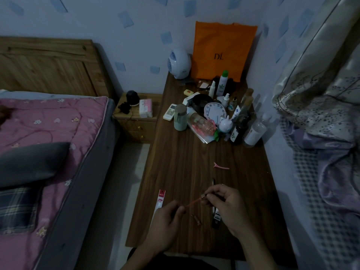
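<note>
Dim bedroom, dark worktop (pixel 194 156). Thin red refill (pixel 194 202) hangs just right of the pack (pixel 160 199), slanting up and right. Left hand (pixel 167 217) pinches its low end and right hand (pixel 228 203) pinches its high end, so both hands sit equally near.

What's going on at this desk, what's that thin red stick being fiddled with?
A person sits at a wooden desk and holds what looks like a red pen refill just above it. The left hand pinches one end and the right hand pinches the other. A red-and-white packet lies to the left, and a black pen part lies under the right hand.
</note>
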Motion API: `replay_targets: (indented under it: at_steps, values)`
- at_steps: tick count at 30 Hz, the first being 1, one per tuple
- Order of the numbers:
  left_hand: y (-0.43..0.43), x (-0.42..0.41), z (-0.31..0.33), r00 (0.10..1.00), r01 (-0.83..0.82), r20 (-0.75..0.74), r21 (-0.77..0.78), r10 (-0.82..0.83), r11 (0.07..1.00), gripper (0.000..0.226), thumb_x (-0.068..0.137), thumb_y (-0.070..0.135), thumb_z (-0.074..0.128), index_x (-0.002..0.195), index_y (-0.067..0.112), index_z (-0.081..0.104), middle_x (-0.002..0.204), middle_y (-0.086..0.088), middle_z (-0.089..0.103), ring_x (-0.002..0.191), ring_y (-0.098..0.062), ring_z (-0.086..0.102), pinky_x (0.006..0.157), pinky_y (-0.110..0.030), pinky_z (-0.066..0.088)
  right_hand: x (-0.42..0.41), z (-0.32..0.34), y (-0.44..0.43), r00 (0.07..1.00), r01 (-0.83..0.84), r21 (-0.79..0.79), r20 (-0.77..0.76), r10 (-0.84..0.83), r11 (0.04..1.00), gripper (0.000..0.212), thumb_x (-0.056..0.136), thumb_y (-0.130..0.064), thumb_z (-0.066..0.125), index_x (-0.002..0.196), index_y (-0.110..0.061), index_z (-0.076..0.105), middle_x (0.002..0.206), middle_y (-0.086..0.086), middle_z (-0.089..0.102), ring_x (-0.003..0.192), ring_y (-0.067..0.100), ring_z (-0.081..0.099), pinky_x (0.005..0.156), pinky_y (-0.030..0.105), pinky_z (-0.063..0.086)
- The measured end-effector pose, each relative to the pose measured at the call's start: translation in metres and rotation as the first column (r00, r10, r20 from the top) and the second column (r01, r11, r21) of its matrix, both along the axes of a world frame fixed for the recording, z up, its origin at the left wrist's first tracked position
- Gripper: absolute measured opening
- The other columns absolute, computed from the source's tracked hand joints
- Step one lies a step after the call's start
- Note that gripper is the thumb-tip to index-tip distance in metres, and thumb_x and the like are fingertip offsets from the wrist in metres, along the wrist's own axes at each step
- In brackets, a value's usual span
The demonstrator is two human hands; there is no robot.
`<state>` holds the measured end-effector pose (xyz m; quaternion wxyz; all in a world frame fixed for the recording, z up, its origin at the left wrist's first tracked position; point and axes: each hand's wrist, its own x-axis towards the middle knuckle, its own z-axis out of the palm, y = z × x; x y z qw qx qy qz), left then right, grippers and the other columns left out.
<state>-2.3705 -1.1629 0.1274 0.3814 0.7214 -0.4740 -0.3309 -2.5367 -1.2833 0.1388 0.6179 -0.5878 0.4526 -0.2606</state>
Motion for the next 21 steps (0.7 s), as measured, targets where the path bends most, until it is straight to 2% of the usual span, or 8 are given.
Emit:
replay_targets:
  at_steps: [7, 12, 15, 21]
  values:
    - [0.004, 0.000, -0.001, 1.000, -0.001, -0.031, -0.001, 0.001, 1.000, 0.022, 0.097, 0.023, 0.053, 0.079, 0.019, 0.064, 0.069, 0.002, 0.064, 0.063, -0.004, 0.057, 0.058, -0.019, 0.042, 0.000, 0.000, 0.004, 0.999, 0.012, 0.041, 0.045, -0.014, 0.999, 0.027, 0.088, -0.001, 0.066, 0.086, -0.025, 0.077, 0.088, 0.008, 0.078, 0.085, 0.023, 0.076, 0.071, 0.028, 0.060]
    - [0.004, 0.002, -0.001, 0.999, 0.008, -0.045, 0.009, -0.008, 1.000, 0.022, 0.098, 0.025, 0.052, 0.080, 0.021, 0.064, 0.071, -0.001, 0.065, 0.064, -0.012, 0.060, 0.058, -0.024, 0.045, 0.002, 0.000, 0.005, 0.999, 0.019, 0.036, 0.043, -0.020, 0.999, 0.027, 0.088, 0.000, 0.066, 0.086, -0.025, 0.077, 0.089, 0.008, 0.077, 0.084, 0.023, 0.076, 0.071, 0.028, 0.060]
    - [0.006, 0.003, -0.002, 1.000, 0.006, -0.019, -0.022, -0.006, 1.000, 0.027, 0.097, 0.023, 0.053, 0.072, 0.030, 0.058, 0.066, 0.012, 0.060, 0.059, -0.004, 0.055, 0.053, -0.012, 0.037, 0.003, 0.002, 0.005, 1.000, -0.003, 0.005, 0.009, 0.003, 1.000, 0.030, 0.089, 0.000, 0.066, 0.086, -0.028, 0.077, 0.088, 0.005, 0.078, 0.082, 0.020, 0.076, 0.070, 0.026, 0.060]
    - [0.007, 0.005, -0.003, 1.000, 0.003, 0.007, -0.038, -0.003, 0.999, 0.030, 0.097, 0.023, 0.054, 0.069, 0.035, 0.055, 0.066, 0.019, 0.059, 0.058, -0.001, 0.055, 0.054, -0.009, 0.037, 0.003, 0.009, 0.005, 0.991, -0.079, -0.107, -0.120, 0.066, 0.991, 0.026, 0.088, -0.002, 0.069, 0.088, -0.027, 0.075, 0.085, -0.003, 0.078, 0.082, 0.013, 0.076, 0.073, 0.028, 0.061]
